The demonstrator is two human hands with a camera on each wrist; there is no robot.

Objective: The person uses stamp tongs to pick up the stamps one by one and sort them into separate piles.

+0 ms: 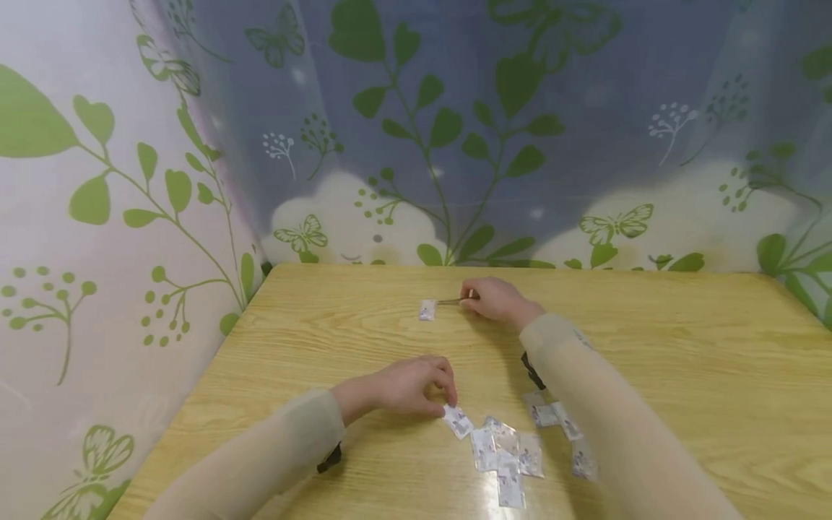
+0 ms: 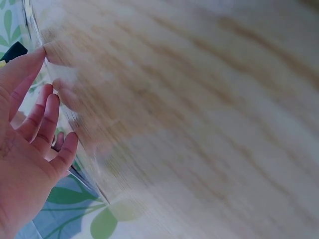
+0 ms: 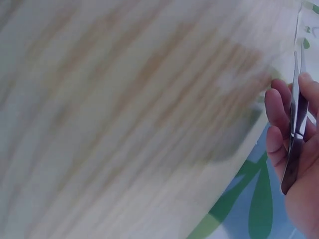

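My right hand (image 1: 495,300) holds a pair of metal tweezers (image 3: 298,112) near the far side of the table. The tweezers' tips point left, at the top right corner of a small clear packet (image 1: 427,310) with a printed label; whether they grip it cannot be told. Closer to me, my left hand (image 1: 416,385) has its thumb and index finger at the corner of another small packet (image 1: 458,422), seemingly pinching it. That packet is out of sight in the left wrist view, where the hand (image 2: 30,129) is by the table surface.
Several similar packets (image 1: 510,490) lie in an overlapping cluster right of my left hand. More packets (image 1: 546,414) are partly under my right forearm. The wooden table (image 1: 312,325) meets patterned cloth (image 1: 403,144) at the back and left.
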